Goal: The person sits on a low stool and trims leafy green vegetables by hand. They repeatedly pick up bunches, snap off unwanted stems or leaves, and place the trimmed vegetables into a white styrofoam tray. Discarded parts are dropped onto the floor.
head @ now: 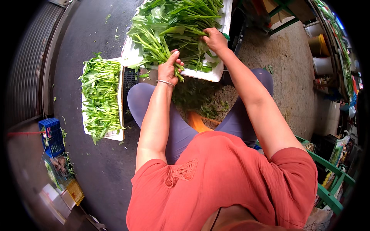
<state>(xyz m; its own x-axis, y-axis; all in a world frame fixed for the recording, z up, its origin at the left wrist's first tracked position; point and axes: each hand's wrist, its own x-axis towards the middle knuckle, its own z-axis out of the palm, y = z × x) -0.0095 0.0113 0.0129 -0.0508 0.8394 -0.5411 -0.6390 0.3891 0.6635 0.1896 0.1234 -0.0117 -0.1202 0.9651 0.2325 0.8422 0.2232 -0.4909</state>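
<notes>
Before me a white foam box (202, 75) holds a heap of leafy green vegetables (185, 14) with long stems. My left hand (170, 68) is closed round the stem ends of a bunch of greens (150, 40) at the box's near left corner, its leaves pointing up and away. My right hand (214, 39) is at the right side of the heap, its fingertips on the stems of some greens there; part of the grip is hidden. At the left, a smaller white foam tray (121, 131) carries greens (101, 95) laid in rows.
Loose leaves lie on the ground under the big box. An orange plastic seat (198, 122) shows between my legs. Blue (53, 137) and yellow (75, 192) crates stand far left, near a metal shutter (29, 57). Buckets (323, 65) and a green metal frame (332, 199) are at right.
</notes>
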